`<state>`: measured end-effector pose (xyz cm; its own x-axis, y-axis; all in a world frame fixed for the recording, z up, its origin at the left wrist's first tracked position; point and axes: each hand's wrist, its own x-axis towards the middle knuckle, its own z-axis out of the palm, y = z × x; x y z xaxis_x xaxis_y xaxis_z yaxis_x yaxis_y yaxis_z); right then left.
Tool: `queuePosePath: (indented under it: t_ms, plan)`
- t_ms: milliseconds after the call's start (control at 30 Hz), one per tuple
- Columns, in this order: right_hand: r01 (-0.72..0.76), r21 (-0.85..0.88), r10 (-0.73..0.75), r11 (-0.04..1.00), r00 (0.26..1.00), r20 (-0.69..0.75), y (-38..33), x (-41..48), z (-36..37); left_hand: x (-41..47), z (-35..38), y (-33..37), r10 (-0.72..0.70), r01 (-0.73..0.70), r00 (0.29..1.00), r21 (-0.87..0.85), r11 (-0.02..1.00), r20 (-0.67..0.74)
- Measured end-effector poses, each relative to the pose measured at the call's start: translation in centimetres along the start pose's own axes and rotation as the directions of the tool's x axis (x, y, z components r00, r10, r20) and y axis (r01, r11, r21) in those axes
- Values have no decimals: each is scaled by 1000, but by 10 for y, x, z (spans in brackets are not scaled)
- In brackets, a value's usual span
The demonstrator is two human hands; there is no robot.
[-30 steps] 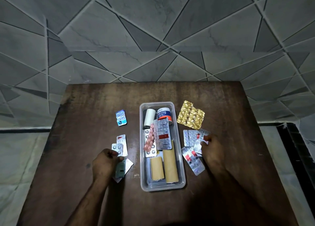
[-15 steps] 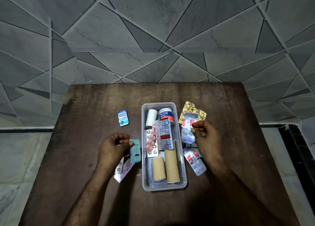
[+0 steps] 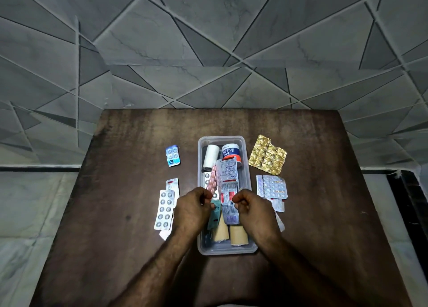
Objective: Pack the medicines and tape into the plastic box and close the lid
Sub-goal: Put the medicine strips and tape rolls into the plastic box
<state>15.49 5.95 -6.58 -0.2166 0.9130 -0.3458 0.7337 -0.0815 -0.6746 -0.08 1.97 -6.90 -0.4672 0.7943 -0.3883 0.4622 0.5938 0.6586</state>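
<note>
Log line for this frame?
phase: packing | left hand: holds teal strip over box | right hand: holds silver strip over box | unpacked: gold strip, blue strip

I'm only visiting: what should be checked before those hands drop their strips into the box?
1. Left hand grips teal strip above plastic box: ok.
2. Right hand holds red-printed strip above the box: ok.
3. Room inside for both: cannot tell; tape rolls and packed strips crowd it.
4. All medicines packed: not ok; gold blister pack, blue blister pack and silver sheets lie on the table.
5. Lid at hand: cannot tell; none in view.
</note>
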Motion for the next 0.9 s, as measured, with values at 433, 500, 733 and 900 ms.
queuePosePath:
  t_ms: [433, 500, 733, 900]
  plan:
    - [99, -213, -86, 972, 994, 68, -2, 6, -4, 9, -1, -5, 86, -91, 995, 86, 992, 58]
    - [80, -134, -77, 988, 997, 24, -1, 7, -14, 11, -10, -8, 66, -66, 998, -29, 997, 8]
    - [-5, -52, -2, 999, 991, -137, 29, 15, -49, 24, -40, -56, -134, 119, 957, -74, 990, -257]
    - [-145, -112, 131, 983, 984, -117, 76, 15, -42, 23, -34, -96, -174, 217, 967, 236, 947, -188]
